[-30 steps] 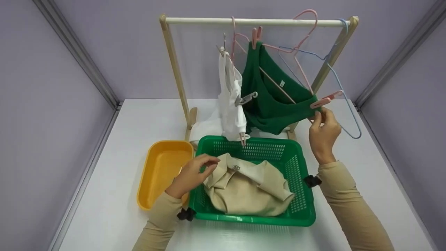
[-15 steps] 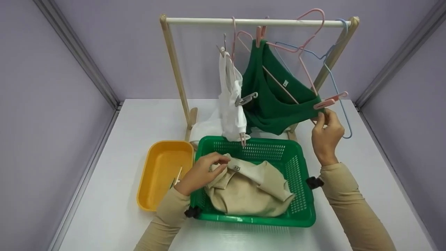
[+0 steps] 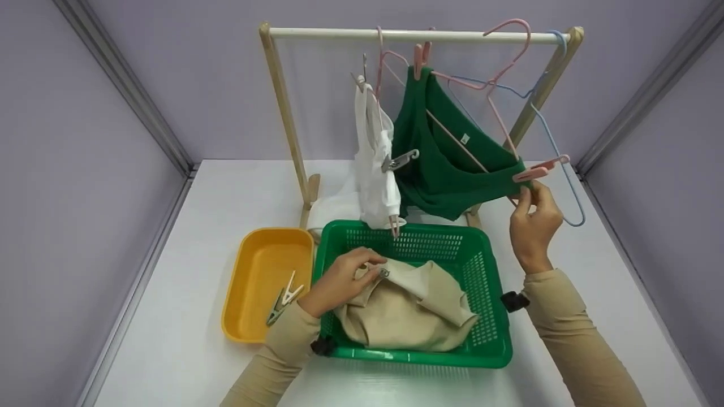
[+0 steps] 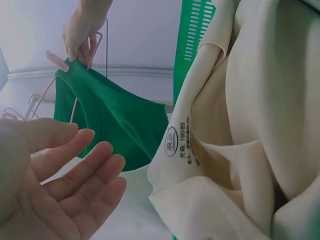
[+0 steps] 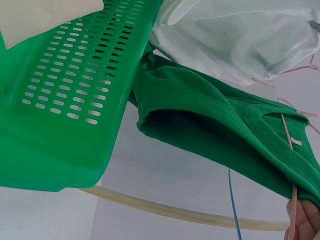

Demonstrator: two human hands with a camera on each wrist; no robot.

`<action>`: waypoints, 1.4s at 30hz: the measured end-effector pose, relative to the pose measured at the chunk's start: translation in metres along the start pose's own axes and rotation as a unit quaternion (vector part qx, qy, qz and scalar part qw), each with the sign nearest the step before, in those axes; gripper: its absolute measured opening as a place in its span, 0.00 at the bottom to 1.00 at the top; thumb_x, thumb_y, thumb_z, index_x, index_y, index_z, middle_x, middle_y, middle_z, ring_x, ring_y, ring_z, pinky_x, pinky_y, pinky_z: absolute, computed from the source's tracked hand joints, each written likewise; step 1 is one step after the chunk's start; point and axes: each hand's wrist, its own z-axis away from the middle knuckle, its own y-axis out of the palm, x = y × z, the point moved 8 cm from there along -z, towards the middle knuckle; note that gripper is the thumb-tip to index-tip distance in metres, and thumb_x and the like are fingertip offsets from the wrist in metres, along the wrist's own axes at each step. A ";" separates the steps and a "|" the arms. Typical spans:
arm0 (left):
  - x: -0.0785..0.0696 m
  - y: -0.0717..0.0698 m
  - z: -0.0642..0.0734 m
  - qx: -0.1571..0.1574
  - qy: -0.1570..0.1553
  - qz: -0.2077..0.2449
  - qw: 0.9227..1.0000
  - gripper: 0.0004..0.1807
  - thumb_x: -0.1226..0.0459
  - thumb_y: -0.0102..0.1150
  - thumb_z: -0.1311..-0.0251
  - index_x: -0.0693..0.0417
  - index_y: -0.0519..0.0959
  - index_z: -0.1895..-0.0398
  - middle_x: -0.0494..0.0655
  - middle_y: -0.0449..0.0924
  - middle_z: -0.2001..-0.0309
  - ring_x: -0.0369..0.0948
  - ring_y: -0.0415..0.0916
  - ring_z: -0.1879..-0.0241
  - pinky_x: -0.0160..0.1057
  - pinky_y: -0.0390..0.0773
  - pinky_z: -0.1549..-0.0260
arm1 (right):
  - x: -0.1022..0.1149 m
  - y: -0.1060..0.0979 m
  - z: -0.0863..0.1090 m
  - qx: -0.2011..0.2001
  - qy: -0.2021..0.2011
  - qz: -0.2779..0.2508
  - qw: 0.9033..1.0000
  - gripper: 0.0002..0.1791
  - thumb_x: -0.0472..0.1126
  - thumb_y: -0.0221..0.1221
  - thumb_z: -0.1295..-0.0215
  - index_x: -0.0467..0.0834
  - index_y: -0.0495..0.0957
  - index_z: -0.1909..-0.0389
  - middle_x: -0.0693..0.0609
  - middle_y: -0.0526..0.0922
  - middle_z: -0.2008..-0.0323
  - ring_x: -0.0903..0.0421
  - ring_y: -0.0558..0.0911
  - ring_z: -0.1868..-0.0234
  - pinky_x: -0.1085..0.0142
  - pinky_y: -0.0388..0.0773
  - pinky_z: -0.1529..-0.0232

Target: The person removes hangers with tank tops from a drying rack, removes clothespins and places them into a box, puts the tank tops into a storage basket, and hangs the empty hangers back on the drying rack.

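At the right, my right hand [image 3: 534, 229] pinches the lower shoulder of a green tank top [image 3: 430, 152], beside a pink clothespin [image 3: 531, 173] clipped there. The top hangs slanted on a pink hanger [image 3: 499, 107], and another pink clothespin [image 3: 419, 61] grips its upper strap. Over the basket, my left hand [image 3: 342, 282] has loosely bent fingers with nothing between them, as the left wrist view also shows. Beneath it lies a folded beige garment [image 3: 418, 316] with a printed size mark, inside a green perforated basket [image 3: 500, 339].
A white garment [image 3: 373, 152] with clips hangs from the rack rail [image 3: 339, 34], left of the green top. A blue hanger [image 3: 546, 124] hangs at the rail's right end. Left of the basket stands a yellow tray [image 3: 240, 288] holding clothespins [image 3: 285, 297].
My left hand has moved right over the beige garment, uncovering the clothespins in the yellow tray. My right hand has shifted slightly right and down with the green tank top's shoulder.
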 end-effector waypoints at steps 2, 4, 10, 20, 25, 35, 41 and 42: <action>0.001 0.003 -0.002 0.005 -0.006 0.010 1.000 0.12 0.65 0.53 0.32 0.60 0.79 0.50 0.53 0.80 0.50 0.46 0.78 0.50 0.46 0.81 0.49 | 0.000 -0.001 0.000 -0.005 0.002 -0.006 1.000 0.12 0.33 0.51 0.30 0.27 0.78 0.57 0.33 0.85 0.63 0.86 0.72 0.65 0.88 0.68 0.58; 0.002 0.006 -0.005 0.009 -0.013 0.022 1.000 0.13 0.65 0.52 0.32 0.61 0.79 0.49 0.55 0.80 0.49 0.47 0.78 0.49 0.46 0.81 0.49 | -0.001 -0.003 0.000 -0.008 0.003 -0.010 1.000 0.12 0.33 0.52 0.30 0.27 0.78 0.58 0.33 0.85 0.63 0.86 0.72 0.64 0.88 0.68 0.57; 0.004 0.014 -0.015 0.018 -0.032 0.044 0.998 0.15 0.65 0.50 0.30 0.61 0.75 0.44 0.60 0.77 0.44 0.50 0.77 0.44 0.46 0.80 0.47 | -0.001 -0.008 0.001 -0.007 -0.003 -0.017 1.000 0.12 0.32 0.52 0.31 0.26 0.78 0.57 0.33 0.85 0.63 0.85 0.73 0.64 0.87 0.68 0.56; 0.002 0.022 -0.032 0.020 -0.049 0.081 0.995 0.22 0.64 0.49 0.30 0.62 0.66 0.35 0.59 0.70 0.36 0.51 0.70 0.36 0.49 0.74 0.38 | -0.015 -0.016 0.000 0.022 0.011 -0.025 0.999 0.12 0.32 0.52 0.30 0.28 0.79 0.56 0.35 0.85 0.61 0.73 0.81 0.58 0.84 0.73 0.49; 0.000 0.022 -0.043 -0.007 -0.049 0.137 0.989 0.24 0.64 0.49 0.30 0.65 0.63 0.33 0.61 0.66 0.32 0.52 0.65 0.32 0.52 0.71 0.35 | -0.028 -0.019 0.000 0.041 0.045 -0.037 0.997 0.12 0.34 0.52 0.30 0.29 0.79 0.54 0.42 0.85 0.58 0.70 0.82 0.55 0.82 0.74 0.48; 0.002 0.029 -0.056 -0.042 -0.056 0.125 0.990 0.25 0.67 0.49 0.31 0.64 0.62 0.33 0.60 0.64 0.31 0.53 0.63 0.30 0.54 0.69 0.34 | -0.045 -0.022 0.002 0.064 0.075 -0.061 0.993 0.12 0.35 0.52 0.29 0.32 0.79 0.54 0.79 0.76 0.63 0.72 0.79 0.52 0.78 0.72 0.44; 0.005 0.032 -0.058 -0.042 -0.064 0.138 0.987 0.26 0.66 0.49 0.31 0.65 0.62 0.32 0.60 0.66 0.31 0.52 0.64 0.31 0.53 0.68 0.33 | -0.046 -0.028 0.001 0.058 0.073 -0.083 0.992 0.12 0.35 0.52 0.29 0.33 0.78 0.53 0.77 0.78 0.62 0.72 0.80 0.52 0.81 0.73 0.48; 0.005 0.032 -0.058 -0.042 -0.065 0.140 0.987 0.26 0.67 0.49 0.31 0.65 0.62 0.32 0.60 0.65 0.31 0.52 0.64 0.31 0.52 0.68 0.33 | -0.046 -0.029 0.001 0.056 0.070 -0.086 0.992 0.12 0.35 0.52 0.29 0.32 0.78 0.52 0.77 0.78 0.61 0.73 0.80 0.52 0.81 0.73 0.47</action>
